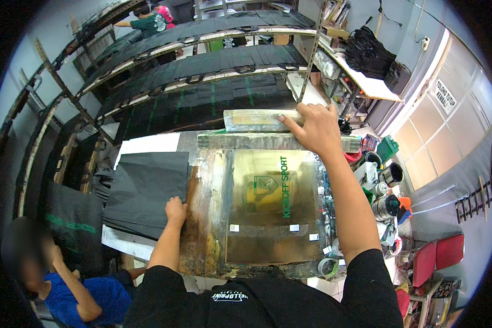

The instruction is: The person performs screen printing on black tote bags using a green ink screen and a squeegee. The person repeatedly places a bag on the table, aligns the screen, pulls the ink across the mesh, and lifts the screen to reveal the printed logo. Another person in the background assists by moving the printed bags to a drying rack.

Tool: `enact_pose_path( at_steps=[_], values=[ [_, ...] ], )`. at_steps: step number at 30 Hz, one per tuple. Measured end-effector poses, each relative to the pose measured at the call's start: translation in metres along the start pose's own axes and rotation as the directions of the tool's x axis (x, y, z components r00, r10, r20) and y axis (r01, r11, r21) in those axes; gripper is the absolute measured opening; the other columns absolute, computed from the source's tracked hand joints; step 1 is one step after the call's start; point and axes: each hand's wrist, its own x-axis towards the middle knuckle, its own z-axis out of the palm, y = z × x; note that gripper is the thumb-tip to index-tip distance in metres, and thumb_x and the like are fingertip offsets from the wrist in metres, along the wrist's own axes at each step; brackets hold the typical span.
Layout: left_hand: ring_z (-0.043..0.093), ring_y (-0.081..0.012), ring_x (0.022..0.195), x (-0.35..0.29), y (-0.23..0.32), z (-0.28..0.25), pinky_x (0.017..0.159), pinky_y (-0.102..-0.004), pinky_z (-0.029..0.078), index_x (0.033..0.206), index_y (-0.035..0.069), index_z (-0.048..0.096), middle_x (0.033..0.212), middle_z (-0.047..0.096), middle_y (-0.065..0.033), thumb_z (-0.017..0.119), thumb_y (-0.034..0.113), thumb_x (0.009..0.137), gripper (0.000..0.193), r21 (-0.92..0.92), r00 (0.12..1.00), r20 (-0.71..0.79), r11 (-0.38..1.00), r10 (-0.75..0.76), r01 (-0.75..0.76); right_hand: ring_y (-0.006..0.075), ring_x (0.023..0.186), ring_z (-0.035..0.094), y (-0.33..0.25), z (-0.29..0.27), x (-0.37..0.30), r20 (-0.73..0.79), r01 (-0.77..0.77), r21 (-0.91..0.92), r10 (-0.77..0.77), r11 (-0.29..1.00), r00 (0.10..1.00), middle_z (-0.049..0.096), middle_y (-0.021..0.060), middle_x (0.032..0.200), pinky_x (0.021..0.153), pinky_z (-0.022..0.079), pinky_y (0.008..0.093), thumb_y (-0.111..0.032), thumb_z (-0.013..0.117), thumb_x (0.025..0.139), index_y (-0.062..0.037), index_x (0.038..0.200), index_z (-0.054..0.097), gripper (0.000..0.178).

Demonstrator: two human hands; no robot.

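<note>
My left hand (176, 211) is closed at the right edge of a stack of flat black fabric bags (145, 188), its fingertips partly hidden. Up at the far side of the work table, my right hand (318, 128) grips the right end of a pale, ink-stained wooden bar (251, 121), thumb on the near face. Just below that bar runs a longer stained rail (268, 142). Between my arms lies a glossy yellowish-brown printing board (268, 243) with a green shield emblem and lettering. Several small white tabs (294, 228) are stuck on it.
Racks (202, 79) of black bags, some with green print, stand beyond the table. A person in blue (87, 292) sits close at left; another in dark green (150, 24) is far back. Ink cans (391, 175) crowd the right side, near red chairs (448, 251).
</note>
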Motion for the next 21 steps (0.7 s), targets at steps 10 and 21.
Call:
enact_pose_path(
  at_steps=[10,21],
  values=[
    [0.072,-0.0436,0.091,0.010,0.003,-0.049,0.082,-0.0550,0.058,0.092,0.003,0.069,0.094,0.074,-0.0212,0.061,0.020,0.096,0.019,-0.172,0.953,-0.239,0.957,0.187,-0.232,0.0337,0.080,0.067,0.000,-0.001,0.001,-0.010,0.007,-0.041,-0.008,0.999,1.000,0.071,0.0150,0.076,0.082,0.038,0.0468,-0.067,0.063,0.095,-0.0071,0.076,0.067,0.062],
    [0.062,-0.0465,0.128,-0.043,0.274,0.001,0.106,-0.0578,0.049,0.137,0.008,0.062,0.132,0.067,-0.0281,0.053,0.048,0.106,0.051,-0.617,0.845,0.124,0.707,0.520,-0.344,0.0329,0.080,0.068,-0.003,0.001,0.003,-0.022,0.037,-0.024,-0.038,0.999,0.999,0.071,0.0142,0.076,0.081,0.038,0.0475,-0.068,0.061,0.095,-0.0078,0.077,0.067,0.064]
  ],
)
